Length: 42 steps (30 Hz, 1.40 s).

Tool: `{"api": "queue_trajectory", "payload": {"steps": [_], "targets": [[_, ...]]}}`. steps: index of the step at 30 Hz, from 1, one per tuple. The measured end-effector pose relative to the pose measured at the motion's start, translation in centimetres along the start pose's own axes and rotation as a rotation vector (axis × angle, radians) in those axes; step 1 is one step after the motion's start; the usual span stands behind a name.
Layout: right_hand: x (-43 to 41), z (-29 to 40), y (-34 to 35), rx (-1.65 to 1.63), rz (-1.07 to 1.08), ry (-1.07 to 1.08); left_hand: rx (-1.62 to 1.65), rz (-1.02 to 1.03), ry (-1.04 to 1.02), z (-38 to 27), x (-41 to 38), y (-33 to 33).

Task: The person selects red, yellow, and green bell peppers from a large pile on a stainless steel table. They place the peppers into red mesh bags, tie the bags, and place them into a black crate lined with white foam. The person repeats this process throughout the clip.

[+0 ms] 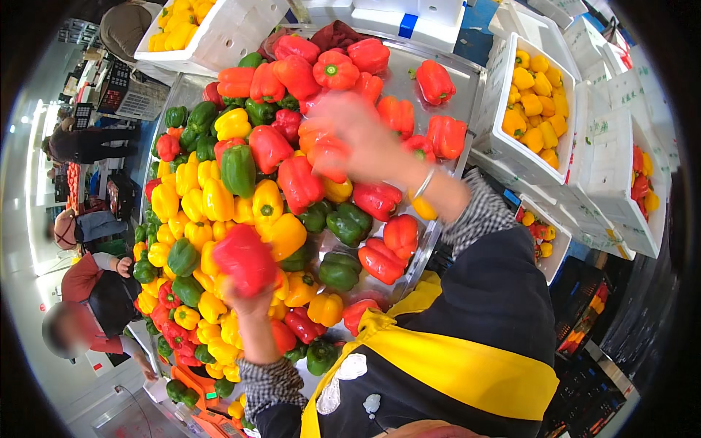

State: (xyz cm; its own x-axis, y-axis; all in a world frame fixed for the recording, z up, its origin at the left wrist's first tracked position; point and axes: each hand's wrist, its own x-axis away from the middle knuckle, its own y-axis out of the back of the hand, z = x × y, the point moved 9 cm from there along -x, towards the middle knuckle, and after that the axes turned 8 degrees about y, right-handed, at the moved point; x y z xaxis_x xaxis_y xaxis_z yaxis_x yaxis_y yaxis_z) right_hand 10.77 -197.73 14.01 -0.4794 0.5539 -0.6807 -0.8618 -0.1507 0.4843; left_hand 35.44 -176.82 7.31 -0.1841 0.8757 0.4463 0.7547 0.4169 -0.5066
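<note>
My left hand (249,298) holds a red bell pepper (245,260) up over the yellow peppers (217,200) of a large mixed heap. A silver bangle is on the wrist of my right hand (350,137), which is blurred by motion above red bell peppers (335,69); whether its fingers grip the pepper beneath them cannot be told. Green bell peppers (349,223) lie among the others on a metal table (405,63). A few red peppers (435,82) rest apart near the table's far right corner.
White foam boxes (506,131) of yellow and mixed peppers stand to the right, another foam box (235,38) at the far left corner. An orange scale (200,388) is at lower left. A co-worker (98,301) stands at the table's left side; other people are farther back.
</note>
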Motion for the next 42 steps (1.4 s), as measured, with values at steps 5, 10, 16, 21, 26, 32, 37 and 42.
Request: {"api": "queue_trajectory", "payload": {"steps": [5,10,16,21,26,32,37,42], "targets": [[8.9,-19.8,13.5,0.742,-0.084,-0.556,0.142,-0.235,-0.306,-13.0,7.0,14.6],[12.9,-27.4,11.5,0.424,-0.015,-0.801,0.458,-0.585,-0.566,-20.5,13.7,27.8],[8.2,-19.8,8.8,-0.426,-0.494,-0.76,-0.229,-0.448,-0.343,-18.5,7.9,17.7],[1.8,0.4,-1.9,-0.578,0.108,-0.431,-0.328,0.016,-0.056,-1.0,-0.8,-1.6],[-1.8,4.0,-3.8,-0.23,0.271,-0.084,0.225,0.097,0.089,4.6,-0.3,-2.1],[12.4,-21.6,1.6,-0.064,0.298,-0.541,0.434,-0.157,0.028,-3.1,1.5,7.9],[9.9,-18.5,-2.8,-0.457,0.267,-0.799,0.608,-0.506,-0.313,-10.5,13.4,23.7],[0.4,-4.2,-5.4,-0.794,0.191,-0.705,0.617,-0.843,-0.456,-16.5,20.9,32.6]]}}
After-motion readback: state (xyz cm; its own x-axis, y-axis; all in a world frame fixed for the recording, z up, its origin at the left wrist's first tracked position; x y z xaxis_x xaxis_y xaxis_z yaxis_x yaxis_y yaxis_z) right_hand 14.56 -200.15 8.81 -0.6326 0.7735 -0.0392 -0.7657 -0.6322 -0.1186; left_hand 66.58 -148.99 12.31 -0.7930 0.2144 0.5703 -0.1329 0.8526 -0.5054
